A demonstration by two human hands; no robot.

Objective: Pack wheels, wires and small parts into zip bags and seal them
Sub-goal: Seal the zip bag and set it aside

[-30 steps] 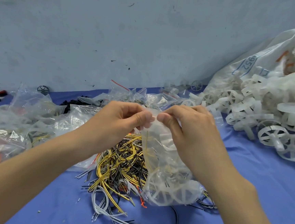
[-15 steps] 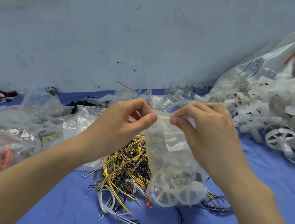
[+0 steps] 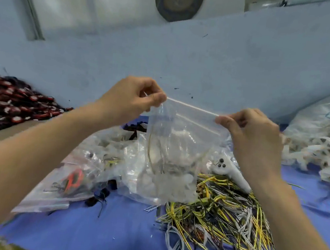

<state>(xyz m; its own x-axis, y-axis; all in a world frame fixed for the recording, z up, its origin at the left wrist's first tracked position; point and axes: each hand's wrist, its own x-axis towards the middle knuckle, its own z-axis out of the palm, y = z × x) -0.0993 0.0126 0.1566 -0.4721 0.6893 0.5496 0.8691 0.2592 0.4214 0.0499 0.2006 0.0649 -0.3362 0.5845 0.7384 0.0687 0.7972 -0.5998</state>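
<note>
Motion blur smears the contents of the clear zip bag (image 3: 169,155); pale wheel shapes and a wire barely show. It hangs over tangled wires (image 3: 218,215) on a blue cloth (image 3: 100,233). The left hand (image 3: 130,100) and right hand (image 3: 253,136) pinch its top corners, pulled taut before a pale blue wall (image 3: 245,58).

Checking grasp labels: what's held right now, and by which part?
A clear zip bag, pinched at its top zip strip: left hand at the left end, right hand at the right end.
</note>
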